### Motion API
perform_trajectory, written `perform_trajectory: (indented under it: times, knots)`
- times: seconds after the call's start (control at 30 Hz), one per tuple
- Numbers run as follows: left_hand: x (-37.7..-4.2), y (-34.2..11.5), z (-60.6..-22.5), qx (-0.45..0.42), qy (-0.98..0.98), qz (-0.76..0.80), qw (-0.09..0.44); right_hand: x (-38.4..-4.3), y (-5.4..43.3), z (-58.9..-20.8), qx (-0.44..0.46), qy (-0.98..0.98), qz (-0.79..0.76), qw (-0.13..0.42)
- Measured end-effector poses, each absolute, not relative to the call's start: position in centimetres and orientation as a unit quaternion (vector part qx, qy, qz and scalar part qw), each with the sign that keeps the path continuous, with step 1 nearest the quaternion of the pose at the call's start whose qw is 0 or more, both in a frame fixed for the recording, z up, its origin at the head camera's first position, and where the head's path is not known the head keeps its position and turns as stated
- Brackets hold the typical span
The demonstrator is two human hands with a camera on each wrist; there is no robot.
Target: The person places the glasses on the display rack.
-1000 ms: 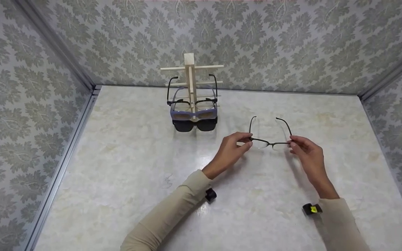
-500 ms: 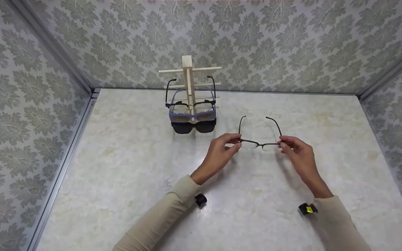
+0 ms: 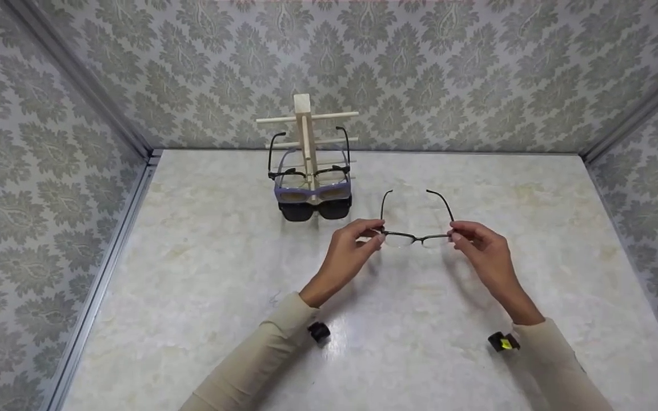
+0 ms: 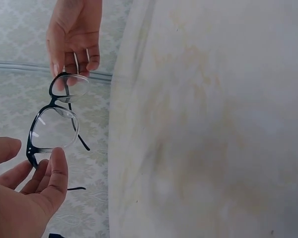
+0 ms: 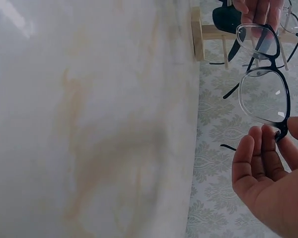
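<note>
A pair of eyeglasses (image 3: 400, 240) with a black upper rim and clear lenses is held above the table between both hands, its arms unfolded and pointing away from the person. My left hand (image 3: 345, 250) pinches the left hinge corner, and my right hand (image 3: 486, 251) pinches the right one. The left wrist view shows the glasses' black bridge (image 4: 53, 102) from the side, with the right hand (image 4: 75, 37) at the far end. In the right wrist view the near lens (image 5: 263, 96) is unobstructed, and the right thumb and fingers meet at the frame's corner.
A wooden display stand (image 3: 302, 104) with crossbars stands at the back, left of the hands. It bears black-topped eyeglasses (image 3: 337, 169), purple-framed glasses (image 3: 290, 196) and black sunglasses (image 3: 334, 210). Patterned panels (image 3: 357, 74) enclose the light marbled table (image 3: 192, 257).
Both hands have carried the eyeglasses a little to the left, closer to the stand. The grip at both corners stays the same, and the head view has shifted slightly.
</note>
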State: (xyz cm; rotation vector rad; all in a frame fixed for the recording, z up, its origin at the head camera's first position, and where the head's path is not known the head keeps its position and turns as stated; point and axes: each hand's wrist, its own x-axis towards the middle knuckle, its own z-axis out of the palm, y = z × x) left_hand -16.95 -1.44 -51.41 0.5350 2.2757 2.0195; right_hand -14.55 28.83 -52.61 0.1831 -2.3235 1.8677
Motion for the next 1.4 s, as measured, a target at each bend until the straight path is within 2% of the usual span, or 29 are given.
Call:
perform_trajectory:
  times: [0.77, 1.4]
  knots:
    - [-16.5, -2.3, -49.2, 0.169, 0.726, 0.665, 0.031, -14.0, 28.3, -50.1, 0.089, -0.777, 0.618, 0.080]
    - [-16.4, -2.8, -46.7, 0.180, 0.728, 0.662, 0.013, -14.1, 27.8, -47.4, 0.111, -0.771, 0.621, 0.088]
